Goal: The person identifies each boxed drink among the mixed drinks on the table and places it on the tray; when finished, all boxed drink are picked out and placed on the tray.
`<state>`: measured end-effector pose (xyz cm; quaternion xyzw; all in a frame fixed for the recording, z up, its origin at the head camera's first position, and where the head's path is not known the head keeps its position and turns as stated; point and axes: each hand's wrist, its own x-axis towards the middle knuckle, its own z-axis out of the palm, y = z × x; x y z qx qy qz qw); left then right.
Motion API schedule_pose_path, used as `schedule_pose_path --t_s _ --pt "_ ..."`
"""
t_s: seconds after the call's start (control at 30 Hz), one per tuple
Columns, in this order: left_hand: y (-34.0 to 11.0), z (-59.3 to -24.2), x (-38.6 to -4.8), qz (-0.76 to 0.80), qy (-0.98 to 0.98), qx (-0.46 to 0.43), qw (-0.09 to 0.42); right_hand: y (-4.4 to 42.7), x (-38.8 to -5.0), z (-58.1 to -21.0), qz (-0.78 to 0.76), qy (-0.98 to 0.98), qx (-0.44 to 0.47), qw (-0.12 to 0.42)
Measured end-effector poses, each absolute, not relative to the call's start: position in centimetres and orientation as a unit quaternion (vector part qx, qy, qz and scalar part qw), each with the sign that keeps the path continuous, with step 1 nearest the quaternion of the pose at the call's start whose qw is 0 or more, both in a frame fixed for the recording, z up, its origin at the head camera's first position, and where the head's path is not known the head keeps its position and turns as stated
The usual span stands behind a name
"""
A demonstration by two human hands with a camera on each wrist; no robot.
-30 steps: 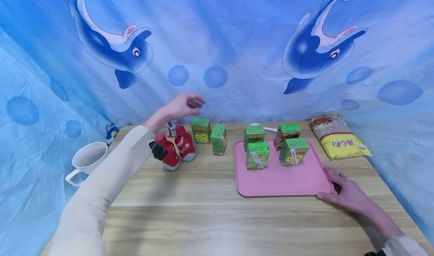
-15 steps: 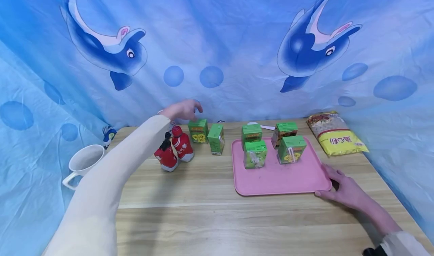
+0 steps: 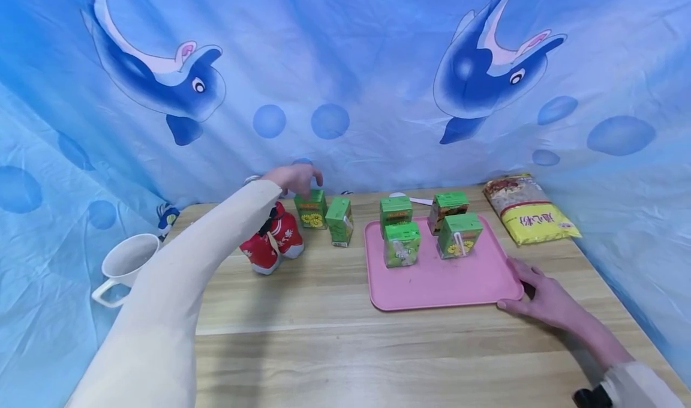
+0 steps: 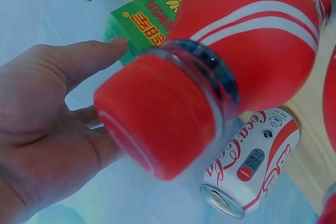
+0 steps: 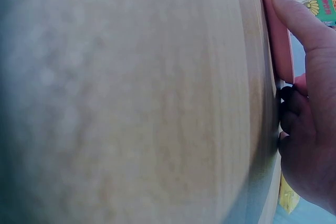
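Note:
At the back of the table, my left hand (image 3: 294, 177) hovers at the top of a green drink carton (image 3: 311, 210) with yellow flowers. In the left wrist view its thumb (image 4: 100, 56) is stretched out by that carton's edge; whether it touches is unclear, and a red bottle (image 4: 247, 40) partly hides the other fingers. My right hand (image 3: 547, 297) grips the near right corner of a pink tray (image 3: 432, 291), thumb at the front edge and fingers along the side. Several green cartons stand on the tray, among them one with a straw (image 3: 460, 237). Another carton (image 3: 339, 222) stands left of the tray.
Two red bottles (image 3: 286, 234) stand under my left forearm. A white and red cola can (image 4: 257, 161) is close by. A white mug (image 3: 129, 258) is at the left, a yellow food bag (image 3: 531, 210) at the right. Behind the tray lies a white spoon-like utensil (image 3: 420, 201).
My left hand has come down and slightly forward to the top of the flowered carton, its forearm now covering more of the bottles. The right hand stays on the tray's corner.

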<state>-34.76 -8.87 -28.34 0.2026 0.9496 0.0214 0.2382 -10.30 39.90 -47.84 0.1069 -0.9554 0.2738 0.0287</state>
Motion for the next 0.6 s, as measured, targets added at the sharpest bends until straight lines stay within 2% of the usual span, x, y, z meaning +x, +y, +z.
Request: schedule_pose_path --t_s 0.33,0.6 --pt "-8.5 -29.6 -35.3 0.02 0.948 0.188 0.254 39.9 -10.4 -47.9 0.282 -0.954 0.098 0.018" --pt "-8.3 -30.3 -35.7 -0.018 0.943 0.232 0.238 39.8 -10.2 -48.1 0.284 -0.953 0.099 0.019"
